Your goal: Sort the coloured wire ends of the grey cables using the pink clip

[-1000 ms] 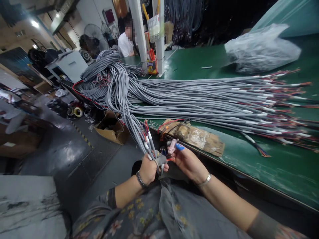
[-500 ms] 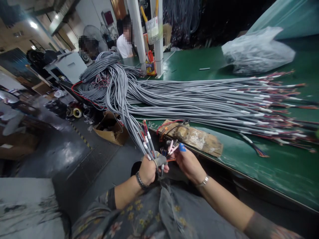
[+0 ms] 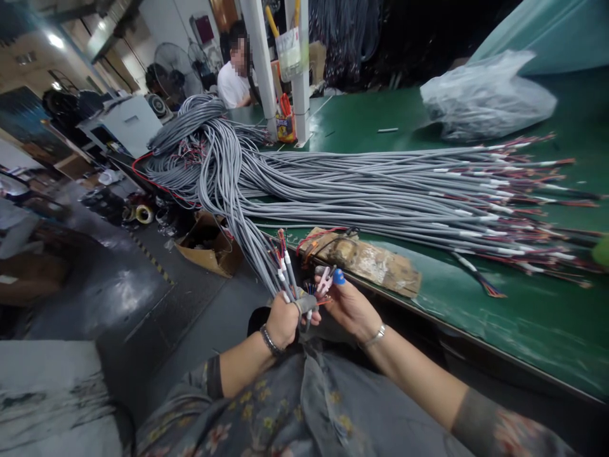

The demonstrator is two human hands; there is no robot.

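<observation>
My left hand (image 3: 285, 320) is closed around several grey cables (image 3: 247, 244), whose ends with white sleeves and bare coloured wires (image 3: 281, 254) stick up beside the fist. A grey covering is on its thumb. Close by on the right, my right hand (image 3: 352, 308) pinches a small pale pink V-shaped tool (image 3: 325, 280); its exact kind is unclear. A blue cover (image 3: 339, 277) sits on a fingertip of that hand. Fine blue and orange wires (image 3: 311, 289) fan out between both hands, and the fingers partly hide them.
Many grey cables (image 3: 361, 184) lie along the green table (image 3: 533, 336), stripped ends to the right. A worn cardboard-covered block (image 3: 380, 263) lies at the near edge. A plastic bag (image 3: 485, 95) and a white post (image 3: 301, 108) stand behind. A co-worker (image 3: 233, 82) sits beyond; an open carton (image 3: 209, 247) is below.
My right hand has moved slightly left, bringing the pink tool closer to the wires at my left hand. The left hand keeps its hold on the cables. The view has shifted slightly.
</observation>
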